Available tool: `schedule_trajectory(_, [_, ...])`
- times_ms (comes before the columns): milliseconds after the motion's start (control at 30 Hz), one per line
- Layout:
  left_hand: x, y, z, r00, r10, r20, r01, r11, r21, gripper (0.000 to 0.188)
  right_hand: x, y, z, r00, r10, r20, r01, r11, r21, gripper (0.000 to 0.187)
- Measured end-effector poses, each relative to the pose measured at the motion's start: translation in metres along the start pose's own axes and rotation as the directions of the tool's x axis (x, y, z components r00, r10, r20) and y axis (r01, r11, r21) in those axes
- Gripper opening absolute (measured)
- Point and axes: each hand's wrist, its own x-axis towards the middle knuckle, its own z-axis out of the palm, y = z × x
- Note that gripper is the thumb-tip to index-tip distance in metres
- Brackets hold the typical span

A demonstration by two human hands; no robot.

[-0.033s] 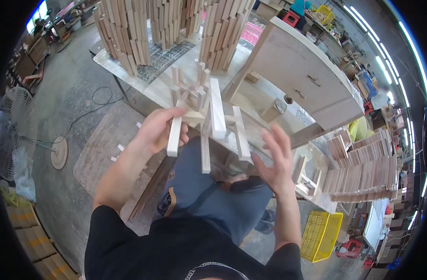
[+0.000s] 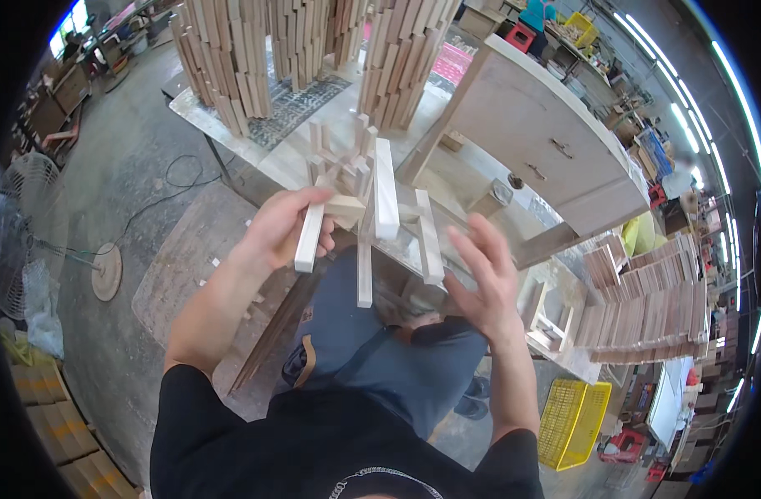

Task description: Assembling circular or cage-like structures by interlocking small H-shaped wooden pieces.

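Note:
A pale wooden frame (image 2: 385, 191) made of square bars, with several legs joined by crosspieces, stands up in front of me above my lap. My left hand (image 2: 282, 226) is closed round its left leg, near the joint with a short crosspiece. To the right of the frame my right hand (image 2: 487, 279) is raised with its fingers spread and slightly blurred, holding nothing. The nearest part to it is the frame's right leg (image 2: 428, 241). Behind the front legs, more short wooden pieces (image 2: 343, 162) overlap, and I cannot tell how they join.
Tall stacks of wooden strips (image 2: 222, 66) stand on the far table (image 2: 197, 112). A large wooden cabinet panel (image 2: 546, 125) rises at the right. Stacked slats (image 2: 646, 316) and a yellow basket (image 2: 573, 424) are further right. A fan (image 2: 106, 270) stands at the left.
The wooden frame's legs have shifted very slightly up and to the left. My left hand keeps its hold, and my right hand remains spread beside the frame.

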Motion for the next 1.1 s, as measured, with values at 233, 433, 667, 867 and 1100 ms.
schedule_trajectory(233, [0.039,0.057,-0.034,0.991,0.128,0.023,-0.129,0.988,0.079,0.043,0.082,0.039,0.066,0.997,-0.052,-0.061,0.061,0.983,0.174,0.038])
schedule_trajectory(433, [0.093,0.010,-0.088,0.814,0.567,-0.126,-0.485,0.783,0.390,0.036,0.116,0.110,0.130,0.949,0.272,0.160,-0.312,0.885,0.346,0.014])
schedule_trajectory(667, [0.100,-0.038,-0.068,0.686,0.721,0.092,-0.468,0.341,0.816,0.103,0.093,0.138,0.171,0.825,0.429,0.368,-0.554,0.743,0.376,0.019])
schedule_trajectory(867, [0.117,-0.052,-0.057,0.720,0.691,0.062,-0.426,0.370,0.825,0.105,0.078,0.154,0.184,0.761,0.442,0.476,-0.629,0.681,0.375,0.033])
schedule_trajectory(1100, [0.142,-0.053,-0.062,0.775,0.632,0.010,-0.341,0.405,0.848,0.074,0.049,0.133,0.196,0.888,0.331,0.318,-0.412,0.881,0.233,0.083])
